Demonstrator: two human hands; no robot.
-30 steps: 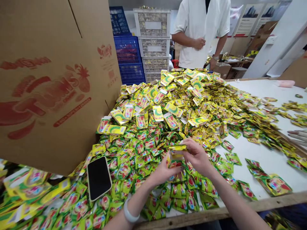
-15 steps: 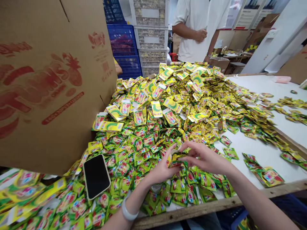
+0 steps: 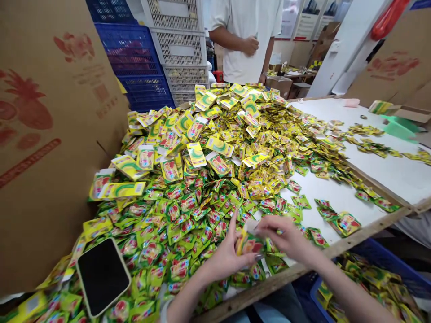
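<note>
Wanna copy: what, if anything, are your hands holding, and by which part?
The left hand holds a small rectangular yellow-green cardboard box by its left side. The right hand is at its white flap; blur hides any grip.

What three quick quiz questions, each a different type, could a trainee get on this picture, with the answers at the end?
1. True or false: the phone lies on top of packets.
2. What does the left hand hold?
A) the phone
B) a carton
C) nothing
3. Fill in the colour: the crate at the lower right, with packets in it, is ____.

Key: 1 true; 2 B; 3 blue.
</note>
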